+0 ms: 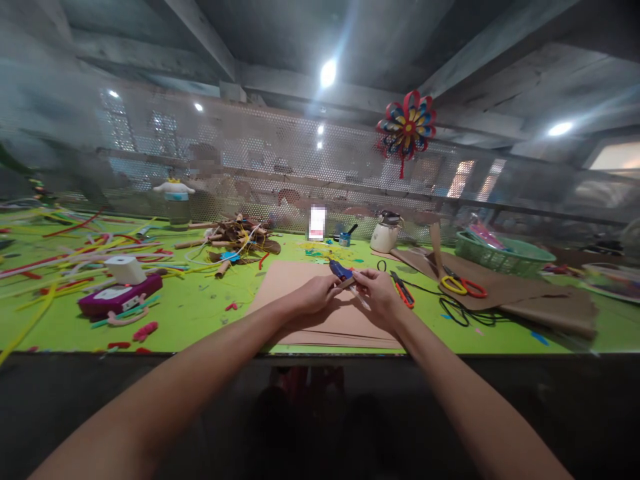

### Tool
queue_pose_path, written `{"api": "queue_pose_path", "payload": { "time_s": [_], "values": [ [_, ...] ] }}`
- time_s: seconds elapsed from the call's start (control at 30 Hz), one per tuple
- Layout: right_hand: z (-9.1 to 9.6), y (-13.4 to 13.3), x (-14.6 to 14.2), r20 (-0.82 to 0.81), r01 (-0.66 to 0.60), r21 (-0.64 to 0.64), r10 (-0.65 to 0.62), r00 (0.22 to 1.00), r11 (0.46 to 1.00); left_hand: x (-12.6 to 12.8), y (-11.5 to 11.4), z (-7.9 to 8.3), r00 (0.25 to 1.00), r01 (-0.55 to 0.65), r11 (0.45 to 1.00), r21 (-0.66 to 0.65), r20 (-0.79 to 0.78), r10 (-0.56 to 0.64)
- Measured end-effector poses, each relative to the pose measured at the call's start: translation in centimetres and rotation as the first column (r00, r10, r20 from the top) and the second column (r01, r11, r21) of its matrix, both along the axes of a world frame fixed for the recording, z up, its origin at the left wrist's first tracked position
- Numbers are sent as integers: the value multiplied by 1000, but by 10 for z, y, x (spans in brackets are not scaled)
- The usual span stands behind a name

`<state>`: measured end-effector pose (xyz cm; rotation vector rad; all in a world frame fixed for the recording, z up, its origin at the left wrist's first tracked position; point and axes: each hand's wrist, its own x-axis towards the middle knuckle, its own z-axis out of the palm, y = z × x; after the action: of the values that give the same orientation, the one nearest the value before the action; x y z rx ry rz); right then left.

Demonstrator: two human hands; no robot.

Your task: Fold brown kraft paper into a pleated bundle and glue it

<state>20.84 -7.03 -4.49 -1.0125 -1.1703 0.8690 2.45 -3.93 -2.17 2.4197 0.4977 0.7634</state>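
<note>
My left hand (319,294) and my right hand (379,291) meet over a stack of brown paper sheets (290,283) at the table's front. Between their fingertips is a small brown paper strip (345,284), pinched from both sides. Just beyond the fingers lies a dark blue tool (341,269) that looks like a glue gun, partly covered by the hands. A pale, translucent piece (363,301) shows under my right hand; whether that hand holds it I cannot tell. Pliers with orange-red handles (403,291) rest beside my right hand.
Yellow-and-red scissors (463,287) lie on brown paper (530,307) at right, near a black cable (467,317) and green basket (505,255). Left are pipe cleaners (70,257), a purple box (121,295) and rolled paper pieces (240,235). A jar (384,235) stands behind.
</note>
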Motion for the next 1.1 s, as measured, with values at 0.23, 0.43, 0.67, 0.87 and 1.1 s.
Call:
{"api": "queue_pose_path", "payload": {
  "time_s": [0.23,0.43,0.67,0.87,1.1],
  "values": [
    [7,-4,0,7,-14,-24,14,1000,1000,1,2,2,998,-19,999,32,-58,20],
    [4,-1,8,-34,-30,-41,29,999,999,3,8,-3,998,-44,999,21,-32,45],
    [9,-4,7,-90,-71,-47,66,994,996,-1,10,1,999,-34,991,-128,-11,32],
    [3,0,13,-62,-63,-62,59,996,996,-7,8,-1,973,210,814,-541,35,-228],
    [2,-1,14,-13,-34,-63,33,999,997,-17,6,2,941,301,630,-716,117,-317]
  ]
}}
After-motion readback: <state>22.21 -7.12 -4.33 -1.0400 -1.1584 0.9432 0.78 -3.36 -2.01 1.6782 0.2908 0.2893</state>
